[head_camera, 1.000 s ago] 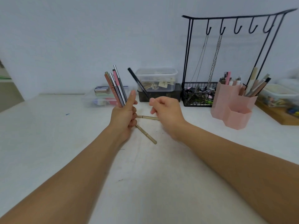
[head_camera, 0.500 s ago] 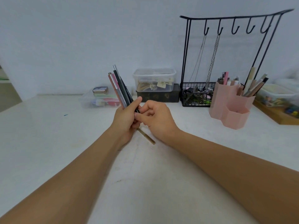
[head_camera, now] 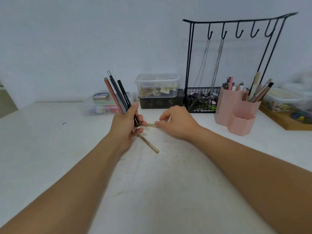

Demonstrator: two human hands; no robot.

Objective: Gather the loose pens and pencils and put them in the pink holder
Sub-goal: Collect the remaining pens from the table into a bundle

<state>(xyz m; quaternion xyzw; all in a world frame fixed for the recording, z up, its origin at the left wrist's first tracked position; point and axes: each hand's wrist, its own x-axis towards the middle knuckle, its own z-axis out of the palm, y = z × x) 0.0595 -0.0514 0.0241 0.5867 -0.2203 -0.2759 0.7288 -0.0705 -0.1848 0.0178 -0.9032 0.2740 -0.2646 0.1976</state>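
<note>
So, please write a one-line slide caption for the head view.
Left hand holds gathered pens; right hand reaches a beige pencil beside the pink holder.

— Where does everything sit on the table point(head_camera: 50, 149)?

— The left hand point(head_camera: 125, 126) is at centre with a bundle of pens point(head_camera: 118, 93) standing up out of it toward eleven o'clock. The right hand point(head_camera: 177, 122) is just beside it at three o'clock, its fingertips at a pencil point(head_camera: 151, 125) lying flat.

— And the other pencil point(head_camera: 148, 143)?

— On the table at five o'clock from the left hand. The holder point(head_camera: 236, 112) stands well apart at three o'clock, beside the hook rack point(head_camera: 190, 65).
</note>
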